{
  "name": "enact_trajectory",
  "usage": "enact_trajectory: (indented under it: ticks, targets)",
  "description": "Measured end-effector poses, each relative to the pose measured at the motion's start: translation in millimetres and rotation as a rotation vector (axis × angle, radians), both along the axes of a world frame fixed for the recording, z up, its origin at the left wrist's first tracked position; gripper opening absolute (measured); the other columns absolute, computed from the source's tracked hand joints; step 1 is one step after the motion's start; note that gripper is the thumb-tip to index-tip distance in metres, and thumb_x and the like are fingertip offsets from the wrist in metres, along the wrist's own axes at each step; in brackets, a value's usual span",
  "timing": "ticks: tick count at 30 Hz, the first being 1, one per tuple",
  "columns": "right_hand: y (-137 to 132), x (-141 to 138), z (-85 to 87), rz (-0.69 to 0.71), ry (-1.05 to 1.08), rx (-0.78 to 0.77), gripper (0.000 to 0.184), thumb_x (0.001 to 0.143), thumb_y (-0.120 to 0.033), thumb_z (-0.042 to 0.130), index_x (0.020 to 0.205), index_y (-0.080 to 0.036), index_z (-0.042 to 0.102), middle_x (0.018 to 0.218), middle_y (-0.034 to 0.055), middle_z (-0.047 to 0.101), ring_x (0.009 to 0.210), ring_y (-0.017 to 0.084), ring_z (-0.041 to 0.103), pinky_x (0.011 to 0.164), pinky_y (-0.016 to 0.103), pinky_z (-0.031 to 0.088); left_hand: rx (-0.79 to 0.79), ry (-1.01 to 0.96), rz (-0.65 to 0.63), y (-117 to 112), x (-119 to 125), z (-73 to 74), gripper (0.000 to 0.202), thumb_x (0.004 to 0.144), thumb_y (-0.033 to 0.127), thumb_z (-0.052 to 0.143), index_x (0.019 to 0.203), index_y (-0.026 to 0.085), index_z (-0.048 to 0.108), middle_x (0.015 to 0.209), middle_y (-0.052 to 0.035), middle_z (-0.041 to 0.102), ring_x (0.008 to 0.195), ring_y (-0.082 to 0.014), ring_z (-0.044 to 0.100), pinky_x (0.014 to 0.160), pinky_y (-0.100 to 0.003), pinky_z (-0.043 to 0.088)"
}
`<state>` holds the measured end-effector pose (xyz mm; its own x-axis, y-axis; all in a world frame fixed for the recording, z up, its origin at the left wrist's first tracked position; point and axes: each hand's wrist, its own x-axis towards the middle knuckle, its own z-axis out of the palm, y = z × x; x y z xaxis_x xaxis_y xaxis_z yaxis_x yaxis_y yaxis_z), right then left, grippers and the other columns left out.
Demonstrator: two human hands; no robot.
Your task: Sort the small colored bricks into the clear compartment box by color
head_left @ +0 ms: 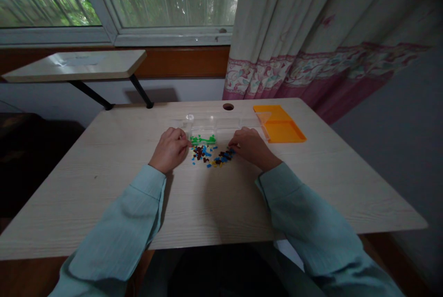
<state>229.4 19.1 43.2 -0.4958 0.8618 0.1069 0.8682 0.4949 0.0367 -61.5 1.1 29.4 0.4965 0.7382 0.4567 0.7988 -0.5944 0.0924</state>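
Small loose building bricks [199, 153] in brown, blue and yellow lie in a spread heap on the table between my hands. Behind them stands a clear plastic compartment box [228, 124], with green bricks [203, 139] in its front left compartment. My left hand [169, 149] rests at the left end of the heap, by the box's front left corner, its fingers curled together. At the heap's right end, my right hand [254, 147] has thumb and fingertips pinched close to the dark and blue bricks. Whatever either set of fingertips holds is too small to make out.
An orange tray [282, 126] lies right of the clear box, partly under its edge. A round hole [228, 106] opens near the back of the wooden table [104, 186]. A raised shelf [114, 63] stands at the back left. A curtain [277, 33] hangs behind on the right.
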Motion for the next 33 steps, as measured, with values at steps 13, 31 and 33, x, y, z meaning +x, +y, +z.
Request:
enact_trajectory:
  ticks: [13, 31, 33]
  targets:
    - [-0.2, -0.9, -1.3, 0.015, -0.001, 0.008, 0.014, 0.087, -0.027, 0.063, 0.088, -0.024, 0.077, 0.088, 0.007, 0.068, 0.089, 0.022, 0.052, 0.071, 0.034, 0.026, -0.035, 0.066, -0.011, -0.2, 0.6, -3.6, 0.019, 0.084, 0.019, 0.058, 0.092, 0.025, 0.075, 0.095, -0.0087, 0.058, 0.091, -0.024, 0.048, 0.078, -0.039, 0.041]
    - [-5.5, -13.3, 0.0, 0.048, 0.115, -0.006, 0.017, 0.087, -0.022, 0.06, 0.089, -0.024, 0.077, 0.088, 0.007, 0.068, 0.09, 0.021, 0.051, 0.072, 0.034, 0.026, -0.056, 0.054, -0.046, -4.5, 12.4, -5.9, 0.019, 0.087, 0.025, 0.059, 0.102, 0.024, 0.071, 0.098, -0.0086, 0.059, 0.094, -0.0243, 0.049, 0.08, -0.039, 0.041]
    - [-6.5, -17.1, -3.0, 0.044, 0.136, 0.027, 0.017, 0.088, -0.025, 0.06, 0.089, -0.024, 0.076, 0.088, 0.0068, 0.067, 0.091, 0.022, 0.051, 0.073, 0.035, 0.025, -0.041, 0.052, -0.018, -3.8, 11.1, -5.5, 0.02, 0.087, 0.025, 0.059, 0.102, 0.024, 0.071, 0.098, -0.0086, 0.059, 0.093, -0.0245, 0.049, 0.079, -0.039, 0.04]
